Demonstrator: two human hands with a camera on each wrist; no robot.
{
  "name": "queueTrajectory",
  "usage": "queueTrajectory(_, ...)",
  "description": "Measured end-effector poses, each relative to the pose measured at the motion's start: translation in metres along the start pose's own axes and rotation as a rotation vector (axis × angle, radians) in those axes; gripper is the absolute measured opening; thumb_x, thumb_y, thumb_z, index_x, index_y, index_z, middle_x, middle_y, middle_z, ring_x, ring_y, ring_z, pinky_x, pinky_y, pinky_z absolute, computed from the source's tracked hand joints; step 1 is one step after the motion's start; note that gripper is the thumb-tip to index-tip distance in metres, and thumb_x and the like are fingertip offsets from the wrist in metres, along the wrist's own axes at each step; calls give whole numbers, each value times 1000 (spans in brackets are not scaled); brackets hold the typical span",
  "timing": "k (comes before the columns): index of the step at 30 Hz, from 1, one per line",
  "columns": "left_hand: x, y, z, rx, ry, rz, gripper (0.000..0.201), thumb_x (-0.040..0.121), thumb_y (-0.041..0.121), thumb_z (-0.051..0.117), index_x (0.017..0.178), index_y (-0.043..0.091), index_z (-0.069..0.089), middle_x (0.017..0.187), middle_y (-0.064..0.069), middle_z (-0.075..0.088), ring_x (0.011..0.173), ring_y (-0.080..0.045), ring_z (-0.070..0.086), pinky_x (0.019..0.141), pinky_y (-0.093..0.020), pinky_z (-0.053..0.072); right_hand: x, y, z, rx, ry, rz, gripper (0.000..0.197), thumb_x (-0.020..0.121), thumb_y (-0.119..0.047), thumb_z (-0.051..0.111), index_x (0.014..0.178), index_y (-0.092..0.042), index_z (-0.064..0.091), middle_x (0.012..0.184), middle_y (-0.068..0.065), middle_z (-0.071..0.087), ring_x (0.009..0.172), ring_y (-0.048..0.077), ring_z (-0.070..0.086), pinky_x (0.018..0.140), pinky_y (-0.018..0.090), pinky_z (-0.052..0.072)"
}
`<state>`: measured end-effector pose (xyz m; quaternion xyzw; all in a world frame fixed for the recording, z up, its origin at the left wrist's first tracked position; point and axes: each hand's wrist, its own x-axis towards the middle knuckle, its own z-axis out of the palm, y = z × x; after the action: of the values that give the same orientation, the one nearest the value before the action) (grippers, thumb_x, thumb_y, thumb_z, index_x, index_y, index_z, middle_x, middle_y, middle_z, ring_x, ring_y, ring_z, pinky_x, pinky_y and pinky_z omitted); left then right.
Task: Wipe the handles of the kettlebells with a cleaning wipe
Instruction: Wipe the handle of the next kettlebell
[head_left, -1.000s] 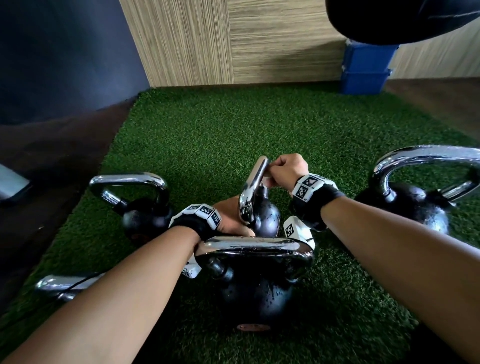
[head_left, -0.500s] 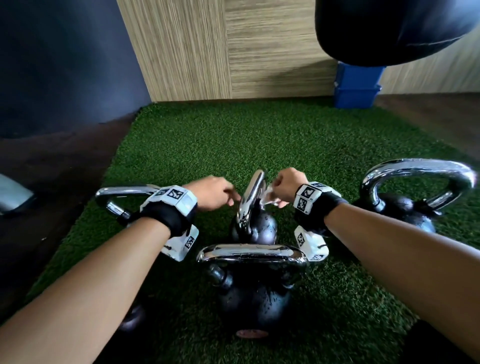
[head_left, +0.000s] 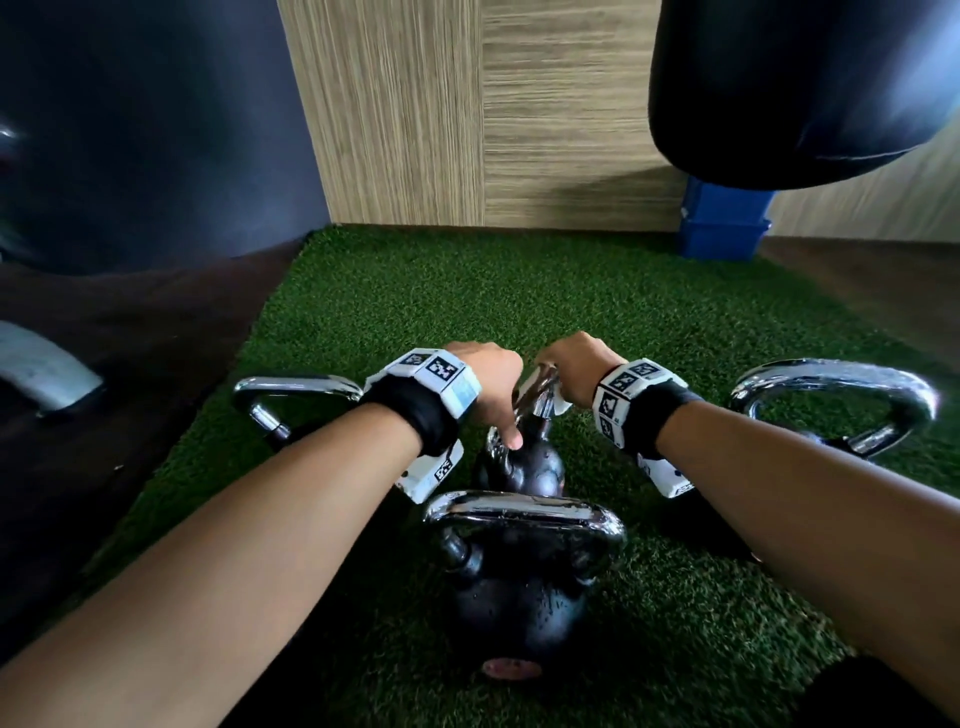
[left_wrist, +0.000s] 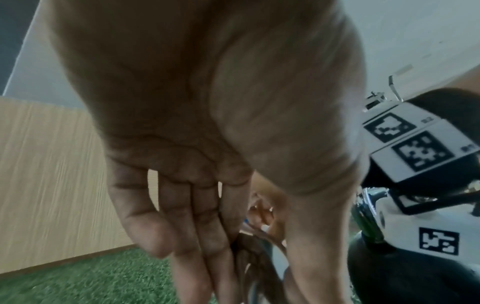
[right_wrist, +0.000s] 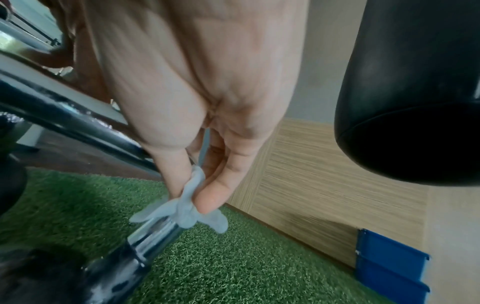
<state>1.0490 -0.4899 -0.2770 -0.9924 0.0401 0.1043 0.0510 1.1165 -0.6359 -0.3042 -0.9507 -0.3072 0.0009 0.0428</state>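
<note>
A small black kettlebell (head_left: 524, 467) with a chrome handle (head_left: 535, 395) stands mid-turf. My right hand (head_left: 571, 366) pinches a pale cleaning wipe (right_wrist: 182, 211) around the handle's right post (right_wrist: 153, 232); in the head view the wipe (head_left: 553, 405) peeks out below the fist. My left hand (head_left: 506, 410) holds the same handle from the left, thumb down the near side, fingers down the far side. A larger kettlebell (head_left: 519, 597) stands just in front, with a kettlebell (head_left: 296, 389) to the left and another (head_left: 831, 384) to the right.
The green turf mat (head_left: 467, 291) runs back to a wood-panel wall (head_left: 467, 130). A black punching bag (head_left: 779, 78) hangs at upper right above a blue box (head_left: 722, 228). Dark floor lies left of the mat.
My left hand rose from low beside the small kettlebell's body and came to its handle. My right hand stayed on the handle with the wipe.
</note>
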Motion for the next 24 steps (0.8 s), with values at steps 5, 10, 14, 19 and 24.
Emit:
queueTrajectory(5,1,-18,1,131,52,53,49,65,46,91,103,25,68,93,6,71,92,-24,67,71,-30,42,-9,-5,-10,-101,-66,81,15,84,-9,70,96,-1,70,89,14,70,90,33,71,67,29,53)
queueTrajectory(10,-3,-28,13,140,210,89,61,75,28,88,131,41,64,125,6,70,112,-23,67,91,-33,51,-27,-3,-11,-88,-135,131,33,72,-18,86,65,-8,56,61,3,55,68,24,62,60,27,49)
queueTrajectory(14,-9,-26,14,87,224,78,62,79,23,83,134,43,62,129,6,68,114,-23,67,94,-36,55,-43,0,-3,-46,-59,153,5,82,-6,67,86,-4,70,64,2,55,75,26,68,61,29,53)
queueTrajectory(19,-27,-38,18,-65,143,52,69,86,13,70,142,48,51,129,0,68,98,-23,67,80,-34,56,-58,1,-8,44,-99,204,19,78,-10,81,94,-4,72,67,5,60,70,22,63,58,23,45)
queueTrajectory(24,-64,-65,50,-500,200,-76,67,87,-6,50,128,45,63,115,20,71,96,-6,69,91,-30,58,-74,-5,-32,78,-98,118,27,73,-29,86,90,-10,78,84,7,75,85,22,71,66,29,57)
